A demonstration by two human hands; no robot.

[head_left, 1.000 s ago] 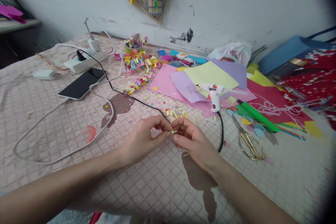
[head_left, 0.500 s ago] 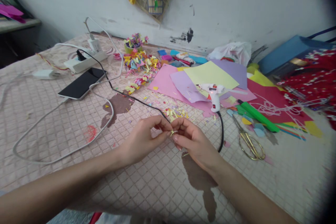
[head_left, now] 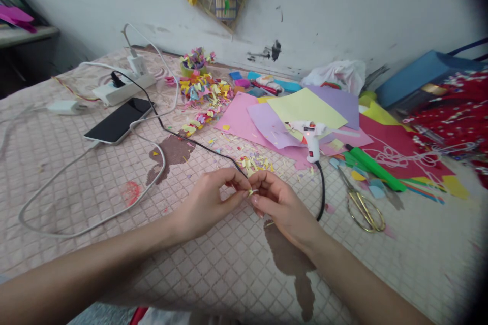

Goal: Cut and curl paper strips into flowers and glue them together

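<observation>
A tiny pale yellow paper piece [head_left: 250, 192] is pinched between the fingertips of both hands, near the middle of the table. My left hand [head_left: 215, 203] has its thumb and index finger closed on the piece's left side. From the right, my right hand [head_left: 280, 205] holds it with thumb and fingers, the two hands touching or nearly so. Small yellow paper scraps [head_left: 256, 163] lie just beyond the fingers. A white glue gun [head_left: 311, 141] stands behind my right hand, and gold-handled scissors [head_left: 362, 208] lie to its right.
A black cable [head_left: 194, 141] runs behind my hands. On the left are a phone [head_left: 120, 121], a white cord and a power strip [head_left: 124, 89]. Coloured paper sheets [head_left: 307, 108], a green stick [head_left: 375, 168] and a blue box [head_left: 423, 76] are at the right. A small flower pot [head_left: 193, 68] stands behind.
</observation>
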